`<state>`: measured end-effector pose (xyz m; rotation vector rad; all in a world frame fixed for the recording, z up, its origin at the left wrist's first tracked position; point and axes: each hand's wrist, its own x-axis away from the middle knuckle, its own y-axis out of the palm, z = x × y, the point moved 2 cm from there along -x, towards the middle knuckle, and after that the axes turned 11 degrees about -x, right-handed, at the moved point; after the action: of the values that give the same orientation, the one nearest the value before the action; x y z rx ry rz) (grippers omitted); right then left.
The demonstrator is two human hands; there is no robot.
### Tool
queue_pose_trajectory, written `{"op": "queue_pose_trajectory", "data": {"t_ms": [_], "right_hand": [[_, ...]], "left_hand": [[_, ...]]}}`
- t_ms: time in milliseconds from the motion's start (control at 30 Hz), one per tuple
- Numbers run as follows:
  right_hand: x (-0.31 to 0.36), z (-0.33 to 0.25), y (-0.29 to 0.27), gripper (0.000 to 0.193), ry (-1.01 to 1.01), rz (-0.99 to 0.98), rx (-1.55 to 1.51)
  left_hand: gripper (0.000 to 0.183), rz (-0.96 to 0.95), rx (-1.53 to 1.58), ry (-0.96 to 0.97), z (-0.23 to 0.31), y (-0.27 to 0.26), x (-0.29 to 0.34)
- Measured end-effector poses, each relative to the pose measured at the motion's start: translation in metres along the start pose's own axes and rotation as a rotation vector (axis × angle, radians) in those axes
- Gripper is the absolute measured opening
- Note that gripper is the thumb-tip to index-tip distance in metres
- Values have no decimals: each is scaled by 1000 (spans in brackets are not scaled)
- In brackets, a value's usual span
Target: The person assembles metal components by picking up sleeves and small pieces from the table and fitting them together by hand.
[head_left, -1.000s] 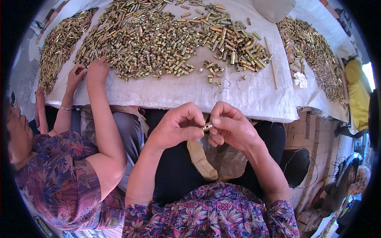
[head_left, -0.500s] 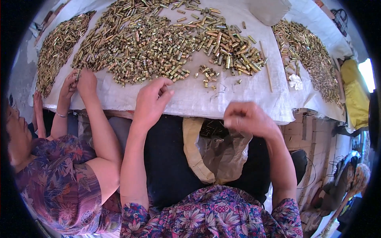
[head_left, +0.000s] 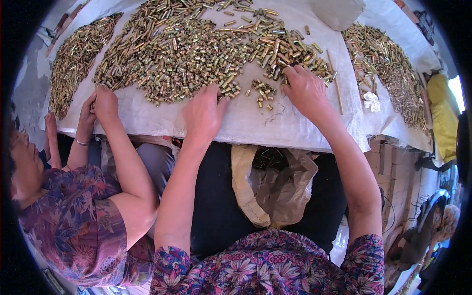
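Note:
A wide heap of short brass-coloured metal sleeves (head_left: 196, 64) lies on the white woven sheet (head_left: 157, 118). My left hand (head_left: 202, 112) rests at the heap's near edge, fingers curled down among the sleeves; what they hold is hidden. Farther right, my right hand (head_left: 307, 89) reaches to a pile of longer brass-coloured tubes (head_left: 278, 49). Its fingers are bent together at that pile, and anything between them is hidden. Between my hands sits a small cluster of short sleeves (head_left: 263, 90). In my lap stands an opened paper-like sack (head_left: 244, 189) with dark, thin pieces (head_left: 270, 158) inside.
At my left a person in a flowered top works with both hands (head_left: 104, 105) at the heap's edge. More metal pieces (head_left: 73, 64) lie far left and others (head_left: 388, 73) at right. A thin stick (head_left: 335, 83) lies beside the tubes, and a yellow sack (head_left: 441, 118) stands far right.
My right hand has moved from over the sack forward to the longer tubes. My left hand has shifted right and forward to the sleeves. The sack's mouth is now uncovered.

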<state>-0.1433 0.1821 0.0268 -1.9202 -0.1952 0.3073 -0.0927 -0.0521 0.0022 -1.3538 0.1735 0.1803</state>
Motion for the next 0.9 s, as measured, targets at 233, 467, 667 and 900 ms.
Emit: {"op": "queue_pose_trajectory", "data": {"t_ms": [233, 467, 667, 900], "right_hand": [[27, 12, 9, 27, -145, 253, -146], [84, 5, 20, 14, 146, -9, -1152], [104, -30, 10, 15, 239, -138, -1480], [113, -49, 9, 13, 237, -135, -1525]], "left_hand": [[17, -12, 84, 9, -11, -4, 8], [14, -158, 754, -125, -11, -15, 33], [12, -422, 1280, -194, 6, -27, 59], [11, -493, 1527, -103, 24, -24, 73]]}}
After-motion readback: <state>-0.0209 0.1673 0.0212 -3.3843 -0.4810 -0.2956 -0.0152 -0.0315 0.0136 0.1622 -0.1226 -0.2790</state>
